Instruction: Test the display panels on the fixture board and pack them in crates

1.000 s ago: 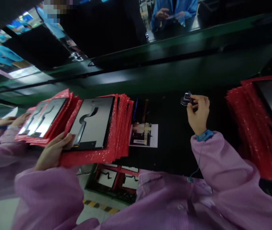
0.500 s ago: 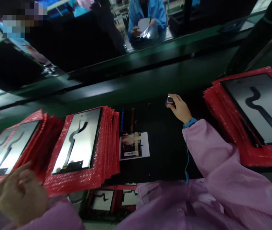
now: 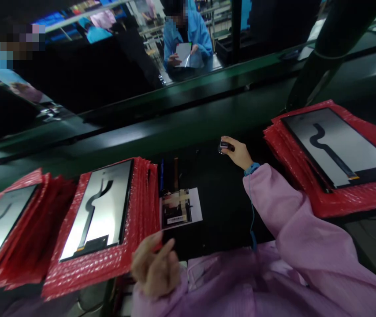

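Note:
My right hand [image 3: 239,153] is closed on a small dark and silvery object [image 3: 225,145] above the black work surface [image 3: 227,189]. A blue band with a cord circles that wrist. My left hand [image 3: 157,266] is near the front edge, slightly blurred, with its fingers apart and nothing seen in them. Just beyond it lie a white sheet [image 3: 196,205] and a small dark panel with tape and a label [image 3: 176,209]. A display panel [image 3: 100,204] tops the red bubble-wrap stack [image 3: 143,198] to the left of these.
Another red stack [image 3: 29,237] stands at far left. At right, a display panel [image 3: 343,149] rests on red wrap [image 3: 316,207]. A blue tool [image 3: 161,175] and brown strip [image 3: 176,173] lie behind the label panel. Across the bench, a person in blue [image 3: 188,39] holds a panel.
My left hand has moved right, from beside the left stacks to the front of the work surface. My right hand still holds the small object. The camera view has shifted.

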Demonstrator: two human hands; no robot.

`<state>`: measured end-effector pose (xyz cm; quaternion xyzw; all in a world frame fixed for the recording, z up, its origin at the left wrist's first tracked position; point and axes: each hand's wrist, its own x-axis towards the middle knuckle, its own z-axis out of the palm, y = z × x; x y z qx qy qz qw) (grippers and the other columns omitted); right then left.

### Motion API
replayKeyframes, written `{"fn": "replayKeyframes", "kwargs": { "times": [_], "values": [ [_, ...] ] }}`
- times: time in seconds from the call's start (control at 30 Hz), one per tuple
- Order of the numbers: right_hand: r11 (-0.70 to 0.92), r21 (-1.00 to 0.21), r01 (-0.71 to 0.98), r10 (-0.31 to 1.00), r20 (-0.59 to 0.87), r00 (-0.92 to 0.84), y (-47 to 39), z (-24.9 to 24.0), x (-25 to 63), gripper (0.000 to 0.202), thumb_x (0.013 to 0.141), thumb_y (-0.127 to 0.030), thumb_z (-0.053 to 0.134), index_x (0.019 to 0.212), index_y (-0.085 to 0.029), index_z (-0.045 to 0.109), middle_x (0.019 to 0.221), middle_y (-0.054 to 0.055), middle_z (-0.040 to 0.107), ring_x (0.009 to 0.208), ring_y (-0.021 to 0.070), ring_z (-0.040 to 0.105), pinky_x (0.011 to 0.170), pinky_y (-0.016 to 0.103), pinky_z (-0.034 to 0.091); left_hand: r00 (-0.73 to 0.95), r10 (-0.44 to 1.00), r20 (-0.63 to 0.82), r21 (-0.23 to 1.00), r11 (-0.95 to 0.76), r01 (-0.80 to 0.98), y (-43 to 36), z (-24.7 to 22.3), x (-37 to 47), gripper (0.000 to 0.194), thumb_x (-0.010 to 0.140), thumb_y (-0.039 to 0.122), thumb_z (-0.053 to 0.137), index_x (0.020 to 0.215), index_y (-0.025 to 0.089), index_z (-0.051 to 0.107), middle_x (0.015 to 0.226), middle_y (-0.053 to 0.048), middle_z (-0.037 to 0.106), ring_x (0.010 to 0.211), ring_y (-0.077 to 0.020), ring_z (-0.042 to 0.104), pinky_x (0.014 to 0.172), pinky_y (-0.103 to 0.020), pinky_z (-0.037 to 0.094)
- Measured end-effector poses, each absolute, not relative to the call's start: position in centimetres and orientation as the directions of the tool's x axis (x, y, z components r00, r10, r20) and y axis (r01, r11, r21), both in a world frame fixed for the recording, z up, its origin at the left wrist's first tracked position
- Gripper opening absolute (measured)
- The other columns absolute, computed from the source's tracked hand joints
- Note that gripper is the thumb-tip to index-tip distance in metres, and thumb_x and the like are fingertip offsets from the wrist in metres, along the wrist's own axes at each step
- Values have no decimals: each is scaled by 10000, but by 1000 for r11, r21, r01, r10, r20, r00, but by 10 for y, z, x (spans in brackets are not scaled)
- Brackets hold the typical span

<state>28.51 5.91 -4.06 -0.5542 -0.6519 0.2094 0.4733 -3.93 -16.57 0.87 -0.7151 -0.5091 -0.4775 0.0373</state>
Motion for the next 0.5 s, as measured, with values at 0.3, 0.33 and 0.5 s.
{"fn": "replayKeyframes", "kwargs": {
  "times": [0.3, 0.33, 0.5],
  "values": [
    [164, -690, 705, 922, 361, 139, -5, -45, 285, 759, 846, -146, 577, 1561, -165, 322, 1541, 193, 432, 1458, 304, 403, 1201, 567, 350, 668, 641, 378, 426, -761, 490, -148, -19, 75, 259, 961, 153, 499, 1178, 166, 639, 1097, -104, 709, 990, -232, 670, 856, -393, 585],
    [154, -675, 721, 923, 359, 139, -22, -45, 286, 725, 838, -136, 574, 1533, -150, 372, 1493, 199, 477, 1420, 312, 441, 1190, 563, 370, 692, 638, 338, 423, -760, 494, -149, -24, 78, 256, 963, 155, 495, 1170, 162, 644, 1087, -103, 711, 978, -240, 667, 850, -411, 582],
    [140, -537, 832, 882, 449, 141, -119, -28, 294, 512, 911, -122, 492, 1417, -199, 525, 1358, 135, 597, 1324, 272, 505, 1144, 487, 429, 724, 643, 251, 449, -739, 502, -150, -34, 83, 257, 968, 147, 497, 1180, 173, 639, 1103, -94, 707, 1002, -250, 645, 872, -451, 555]
  ]
}}
